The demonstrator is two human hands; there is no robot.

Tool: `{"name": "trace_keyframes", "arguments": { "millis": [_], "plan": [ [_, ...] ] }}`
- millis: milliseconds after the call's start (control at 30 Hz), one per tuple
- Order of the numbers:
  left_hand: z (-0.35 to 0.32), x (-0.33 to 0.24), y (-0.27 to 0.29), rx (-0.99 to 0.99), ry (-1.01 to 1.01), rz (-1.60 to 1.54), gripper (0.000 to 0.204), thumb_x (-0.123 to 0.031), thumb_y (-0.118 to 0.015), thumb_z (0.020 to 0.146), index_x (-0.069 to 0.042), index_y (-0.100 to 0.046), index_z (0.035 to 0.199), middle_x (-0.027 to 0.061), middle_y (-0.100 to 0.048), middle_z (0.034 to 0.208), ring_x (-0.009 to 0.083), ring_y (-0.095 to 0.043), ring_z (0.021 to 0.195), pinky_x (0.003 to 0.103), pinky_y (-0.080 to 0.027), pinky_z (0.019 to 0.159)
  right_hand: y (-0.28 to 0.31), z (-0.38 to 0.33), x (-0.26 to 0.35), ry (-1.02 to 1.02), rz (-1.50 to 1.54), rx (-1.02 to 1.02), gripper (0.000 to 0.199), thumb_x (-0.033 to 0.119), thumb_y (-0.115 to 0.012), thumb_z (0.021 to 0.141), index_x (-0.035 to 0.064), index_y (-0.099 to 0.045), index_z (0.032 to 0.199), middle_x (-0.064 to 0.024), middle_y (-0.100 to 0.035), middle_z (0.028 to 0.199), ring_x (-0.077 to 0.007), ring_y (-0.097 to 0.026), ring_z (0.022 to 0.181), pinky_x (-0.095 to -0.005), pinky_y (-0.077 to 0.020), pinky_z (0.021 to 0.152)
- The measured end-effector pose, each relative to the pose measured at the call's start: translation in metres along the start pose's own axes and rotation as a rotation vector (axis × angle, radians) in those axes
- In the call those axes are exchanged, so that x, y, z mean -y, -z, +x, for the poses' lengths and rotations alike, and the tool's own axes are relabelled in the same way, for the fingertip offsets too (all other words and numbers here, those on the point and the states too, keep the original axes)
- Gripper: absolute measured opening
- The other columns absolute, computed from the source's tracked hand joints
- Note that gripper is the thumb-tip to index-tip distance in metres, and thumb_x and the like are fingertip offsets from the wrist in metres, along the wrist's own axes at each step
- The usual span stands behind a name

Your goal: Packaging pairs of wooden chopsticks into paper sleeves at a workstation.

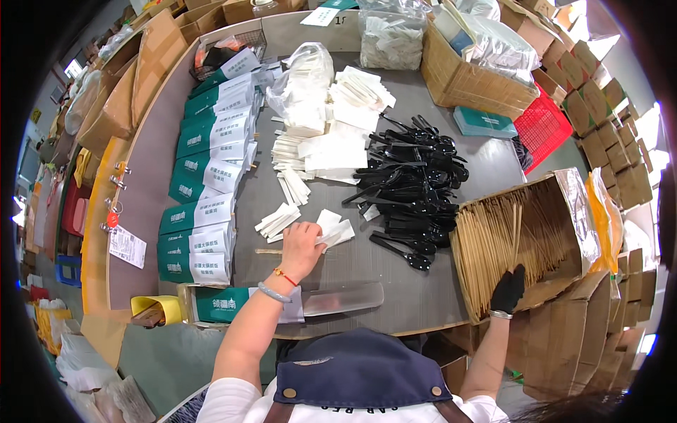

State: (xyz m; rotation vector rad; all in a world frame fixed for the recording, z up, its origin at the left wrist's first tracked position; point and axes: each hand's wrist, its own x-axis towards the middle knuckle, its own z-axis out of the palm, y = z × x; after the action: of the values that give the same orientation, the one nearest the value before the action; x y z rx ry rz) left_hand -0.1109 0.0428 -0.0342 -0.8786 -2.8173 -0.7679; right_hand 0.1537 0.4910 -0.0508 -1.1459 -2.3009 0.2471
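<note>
across the middle, a grey table, bordered by a raised panel along its left and back. at its right edge, tilted open toward the middle, a cardboard box with a silvery-lined flap; inside it, a thick layer of thin brown sticks, side by side. down the table's left, overlapping rows of green-and-white printed sleeves. at the back right corner, a carton loaded with plastic-wrapped goods, near a red basket. right of centre, a loose heap of black spoons. just left of that heap, a pile of white packets, with smaller bunches trailing toward the front. near the front edge, a long clear plastic piece, reaching out past the end of a green-and-white sleeve.

inside the box, low among the sticks, a black-gloved right hand, fingers pointing up along them; cannot tell whether closed on any or only resting there. over the front bunches, a bare left hand, fingers bent and fairly narrow, touching a small white packet; cannot tell whether gripped. on the left wrist, a grey bangle and, thinner, a red cord.
</note>
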Motion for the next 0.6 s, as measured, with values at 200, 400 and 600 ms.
{"name": "trace_keyframes", "arguments": {
  "millis": [200,400,600],
  "plan": [
    [-0.023,-0.034,0.035,0.229,0.178,-0.478,0.021,-0.012,-0.076,0.073,-0.003,-0.061,0.083,0.0110,-0.064,0.075,0.0308,-0.061,0.067,0.036,-0.048,0.064,-0.009,-0.053,0.183,0.295,0.332,0.505,0.028,0.030,-0.060,0.091,0.0065,-0.065,0.106,-0.0151,-0.064,0.100,-0.0356,-0.062,0.094,-0.0435,-0.0498,0.080],
    [-0.078,-0.048,0.041,0.237,-0.084,-0.258,0.027,-0.018,-0.077,0.070,-0.010,-0.067,0.094,0.0046,-0.062,0.087,0.0268,-0.056,0.085,0.040,-0.045,0.074,-0.043,-0.058,0.217,0.465,0.220,0.617,0.022,0.027,-0.073,0.078,0.0115,-0.069,0.093,-0.0108,-0.063,0.087,-0.0318,-0.064,0.080,-0.0426,-0.0500,0.069],
    [-0.130,-0.050,0.047,0.210,-0.255,0.060,0.028,-0.020,-0.068,0.077,-0.013,-0.067,0.104,-0.0032,-0.058,0.107,0.0198,-0.052,0.096,0.036,-0.039,0.080,-0.013,-0.066,0.237,0.665,0.257,0.802,0.018,0.024,-0.072,0.077,0.0124,-0.070,0.091,-0.0097,-0.064,0.086,-0.0310,-0.064,0.080,-0.0416,-0.0501,0.070]
  ]
}}
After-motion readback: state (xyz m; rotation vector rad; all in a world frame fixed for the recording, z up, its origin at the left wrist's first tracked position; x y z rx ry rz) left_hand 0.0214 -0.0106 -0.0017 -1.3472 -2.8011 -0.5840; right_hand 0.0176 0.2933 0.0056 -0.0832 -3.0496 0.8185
